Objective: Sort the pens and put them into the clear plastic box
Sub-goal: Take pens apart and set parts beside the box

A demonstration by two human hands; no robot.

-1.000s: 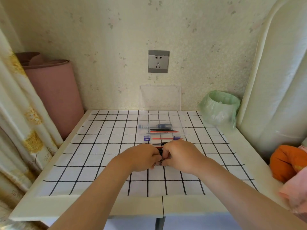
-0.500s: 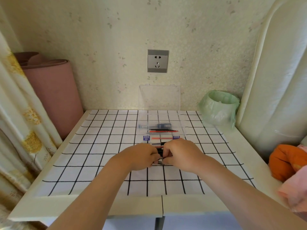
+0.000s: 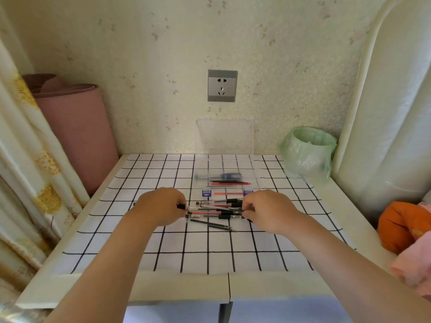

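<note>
Pens [image 3: 215,209]: loose bundle, clear barrels, black caps, black and red ink. They lie crosswise and roughly parallel on the worktop [image 3: 163,252], ends pinched by the left hand [image 3: 161,206] and right hand [image 3: 268,209]. Two thin dark refills [image 3: 211,223] lie slanted just nearer. Clear plastic box [image 3: 256,180] sits just behind, lid [image 3: 225,136] upright. Inside lie red and black sticks [image 3: 229,183] and a blue-handled item [image 3: 231,176].

No lettering can be read. The clear-barrelled pens [image 3: 217,209] at frame centre bear small printed bands, and the purple latches [image 3: 206,193] of the clear plastic box [image 3: 256,180] just above show perhaps white marks, too small to decipher.
</note>
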